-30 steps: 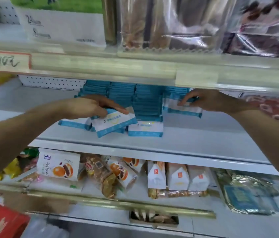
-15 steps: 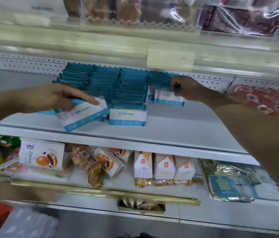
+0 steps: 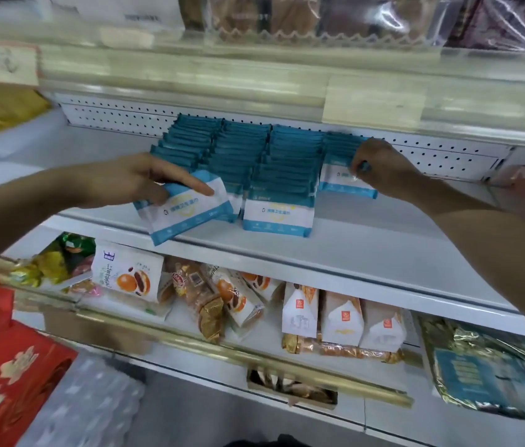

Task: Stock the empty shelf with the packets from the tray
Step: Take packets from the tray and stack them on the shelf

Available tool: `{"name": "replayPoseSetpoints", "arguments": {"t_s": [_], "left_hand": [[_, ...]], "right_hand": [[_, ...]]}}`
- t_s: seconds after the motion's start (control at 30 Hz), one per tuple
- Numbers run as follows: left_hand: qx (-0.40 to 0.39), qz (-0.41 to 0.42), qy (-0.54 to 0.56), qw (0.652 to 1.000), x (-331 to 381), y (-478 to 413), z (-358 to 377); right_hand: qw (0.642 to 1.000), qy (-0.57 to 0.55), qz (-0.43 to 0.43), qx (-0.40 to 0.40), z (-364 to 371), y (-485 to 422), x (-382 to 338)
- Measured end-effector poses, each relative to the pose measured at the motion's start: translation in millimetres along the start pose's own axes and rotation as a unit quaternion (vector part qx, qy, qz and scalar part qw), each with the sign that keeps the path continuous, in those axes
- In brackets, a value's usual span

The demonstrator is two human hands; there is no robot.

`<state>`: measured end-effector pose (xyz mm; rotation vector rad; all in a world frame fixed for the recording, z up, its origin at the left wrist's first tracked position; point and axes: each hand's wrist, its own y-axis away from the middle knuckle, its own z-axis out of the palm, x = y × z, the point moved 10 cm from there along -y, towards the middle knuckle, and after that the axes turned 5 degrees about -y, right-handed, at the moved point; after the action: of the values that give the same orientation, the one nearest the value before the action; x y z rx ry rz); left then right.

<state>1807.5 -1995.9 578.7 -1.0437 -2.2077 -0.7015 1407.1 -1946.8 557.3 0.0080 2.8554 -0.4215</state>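
Several rows of blue-and-white packets (image 3: 279,214) stand on the white middle shelf (image 3: 367,250), lined front to back toward the pegboard. My left hand (image 3: 145,180) grips one such packet (image 3: 187,211), tilted, in front of the leftmost rows near the shelf's front edge. My right hand (image 3: 380,167) pinches the top of the front packet (image 3: 340,179) of the rightmost row, which stands upright on the shelf. The tray is not in view.
Snack bags (image 3: 125,275) and white wedge-shaped packs (image 3: 342,317) fill the shelf below, behind a gold rail (image 3: 242,356). Red boxes (image 3: 6,382) sit at the lower left. The upper shelf (image 3: 254,69) overhangs with bagged goods. Bare shelf surface lies right of the packet rows.
My left hand has shifted its tilted packet slightly right toward the rows. My right hand stays on the rightmost row's front packet. The view has tilted and moved a little.
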Motion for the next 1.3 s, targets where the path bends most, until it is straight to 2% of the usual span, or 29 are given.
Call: {"name": "replayPoseSetpoints", "arguments": {"t_s": [0.23, 0.53, 0.77, 0.93, 1.1, 1.2, 1.3], "left_hand": [[-0.004, 0.004, -0.005, 1.0, 16.4, -1.8, 2.7], [-0.006, 0.021, 0.012, 1.0, 26.4, 1.5, 3.0], [-0.012, 0.027, 0.008, 1.0, 30.0, -2.3, 2.2], [-0.018, 0.036, -0.024, 0.999, 40.3, -18.8, 8.8], [0.04, 0.075, -0.115, 0.99, 63.1, -48.6, 18.1], [0.042, 0.104, -0.136, 0.984, 73.4, -67.7, 27.9], [0.043, 0.126, -0.128, 0.983, 86.9, -81.5, 36.5]], "right_hand": [[0.997, 0.05, -0.019, 0.047, 5.5, 4.1, 0.0], [0.996, 0.081, -0.002, 0.026, 0.1, 5.3, -21.4], [0.994, 0.049, -0.066, 0.066, -21.8, 0.4, -60.2], [0.99, -0.069, -0.124, 0.002, -21.5, 0.4, -97.4], [0.971, -0.183, -0.143, -0.064, -26.8, 9.9, -140.4], [0.958, -0.204, -0.176, -0.103, -28.7, 16.6, -163.6], [0.953, -0.178, -0.203, -0.138, -26.4, 20.6, -173.3]]}}
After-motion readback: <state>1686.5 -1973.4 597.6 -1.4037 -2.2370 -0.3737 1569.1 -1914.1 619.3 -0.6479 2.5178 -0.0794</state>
